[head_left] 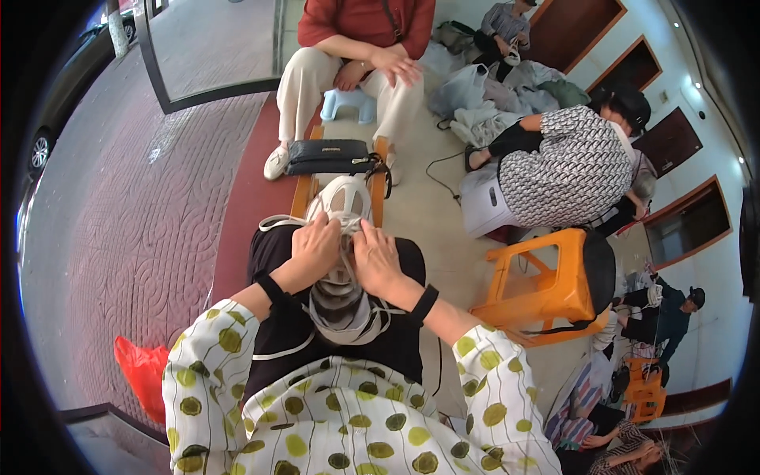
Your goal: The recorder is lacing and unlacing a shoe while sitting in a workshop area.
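White lace-up shoe (339,281) rests lengthwise on black-clad lap (410,261), apparently for steadiness, while left grip (318,244) and right grip (375,252) pinch lace (348,225) from opposite sides, likely for even tension

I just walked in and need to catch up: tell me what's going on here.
A seated person has a pale, laced shoe over their lap, its toe pointing away. The left hand and right hand are both at the laces near the toe; the exact finger grip is hard to make out. A loose lace loop sticks out to the left. Just beyond the shoe lies a black pouch, and a person in a red top sits opposite.
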The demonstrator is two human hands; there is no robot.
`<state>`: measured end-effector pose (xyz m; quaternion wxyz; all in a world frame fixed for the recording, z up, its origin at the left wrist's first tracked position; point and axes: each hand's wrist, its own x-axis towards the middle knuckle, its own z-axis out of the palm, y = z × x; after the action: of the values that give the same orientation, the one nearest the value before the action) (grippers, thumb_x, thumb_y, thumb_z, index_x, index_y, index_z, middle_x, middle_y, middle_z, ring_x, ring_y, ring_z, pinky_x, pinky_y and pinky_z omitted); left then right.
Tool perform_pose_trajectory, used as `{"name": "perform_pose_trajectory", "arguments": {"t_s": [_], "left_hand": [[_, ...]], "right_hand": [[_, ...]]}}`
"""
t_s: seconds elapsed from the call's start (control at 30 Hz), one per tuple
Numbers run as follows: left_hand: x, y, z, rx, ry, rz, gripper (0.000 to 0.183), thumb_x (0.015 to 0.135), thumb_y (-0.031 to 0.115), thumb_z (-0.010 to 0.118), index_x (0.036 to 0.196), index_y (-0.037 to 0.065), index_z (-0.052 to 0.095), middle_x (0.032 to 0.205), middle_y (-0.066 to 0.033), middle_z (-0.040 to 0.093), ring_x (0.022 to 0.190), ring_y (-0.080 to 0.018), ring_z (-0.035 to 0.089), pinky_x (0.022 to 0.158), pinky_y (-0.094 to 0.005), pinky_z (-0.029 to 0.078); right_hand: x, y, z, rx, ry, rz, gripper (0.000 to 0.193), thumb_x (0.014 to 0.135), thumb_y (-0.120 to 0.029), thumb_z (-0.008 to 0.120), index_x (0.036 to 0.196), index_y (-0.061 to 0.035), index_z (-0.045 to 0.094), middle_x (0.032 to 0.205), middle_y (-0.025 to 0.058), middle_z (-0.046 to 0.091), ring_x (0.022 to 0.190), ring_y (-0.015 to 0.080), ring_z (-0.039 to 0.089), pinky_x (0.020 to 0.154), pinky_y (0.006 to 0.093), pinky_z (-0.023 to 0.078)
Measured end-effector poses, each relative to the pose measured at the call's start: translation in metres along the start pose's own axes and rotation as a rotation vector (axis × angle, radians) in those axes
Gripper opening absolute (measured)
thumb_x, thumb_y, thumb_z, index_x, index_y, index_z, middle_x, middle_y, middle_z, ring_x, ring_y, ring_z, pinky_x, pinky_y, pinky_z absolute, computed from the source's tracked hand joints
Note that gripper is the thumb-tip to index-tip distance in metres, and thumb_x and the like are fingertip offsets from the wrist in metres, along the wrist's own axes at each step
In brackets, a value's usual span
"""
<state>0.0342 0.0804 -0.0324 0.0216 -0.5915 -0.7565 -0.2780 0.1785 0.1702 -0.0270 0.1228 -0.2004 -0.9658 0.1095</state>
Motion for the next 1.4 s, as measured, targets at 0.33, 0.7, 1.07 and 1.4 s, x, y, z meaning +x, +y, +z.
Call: {"name": "perform_pose_trajectory", "arguments": {"t_s": [0.33,0.7,1.07,1.4], "left_hand": [[0.000,0.002,0.001,-0.031,-0.057,-0.077,0.011,0.083,0.014,0.060,0.088,0.005,0.059,0.091,-0.0190,0.060,0.075,-0.0367,0.066,0.062,-0.0458,0.051],[-0.003,-0.001,-0.012,-0.155,-0.145,-0.124,0.015,0.081,0.017,0.065,0.093,0.009,0.062,0.093,-0.0139,0.060,0.087,-0.0370,0.064,0.072,-0.0455,0.052],[0.013,-0.033,-0.037,-0.136,0.076,0.062,0.013,0.080,0.011,0.064,0.093,0.008,0.064,0.095,-0.0119,0.059,0.097,-0.0338,0.058,0.082,-0.0452,0.047],[0.011,-0.032,-0.003,-0.077,-0.158,-0.014,0.025,0.079,0.015,0.065,0.101,0.010,0.056,0.101,-0.0131,0.059,0.103,-0.0330,0.059,0.080,-0.0483,0.045]], "right_hand": [[-0.001,0.006,-0.001,0.104,0.019,0.029,0.035,0.079,-0.006,0.062,0.111,0.0062,0.056,0.138,0.0278,0.044,0.124,0.0414,0.047,0.102,0.0518,0.037],[0.002,-0.002,-0.012,-0.232,0.040,-0.276,0.027,0.086,-0.012,0.056,0.106,0.0032,0.066,0.141,0.0205,0.046,0.130,0.0333,0.044,0.107,0.0510,0.034],[0.017,0.014,-0.037,0.387,0.038,-0.081,0.006,0.082,-0.005,0.061,0.085,-0.0023,0.056,0.081,0.0159,0.063,0.084,0.0368,0.062,0.073,0.0465,0.050],[0.014,0.003,-0.002,0.110,0.119,-0.244,0.016,0.078,-0.002,0.063,0.093,-0.0026,0.058,0.085,0.0166,0.065,0.084,0.0366,0.062,0.075,0.0451,0.051]]}}
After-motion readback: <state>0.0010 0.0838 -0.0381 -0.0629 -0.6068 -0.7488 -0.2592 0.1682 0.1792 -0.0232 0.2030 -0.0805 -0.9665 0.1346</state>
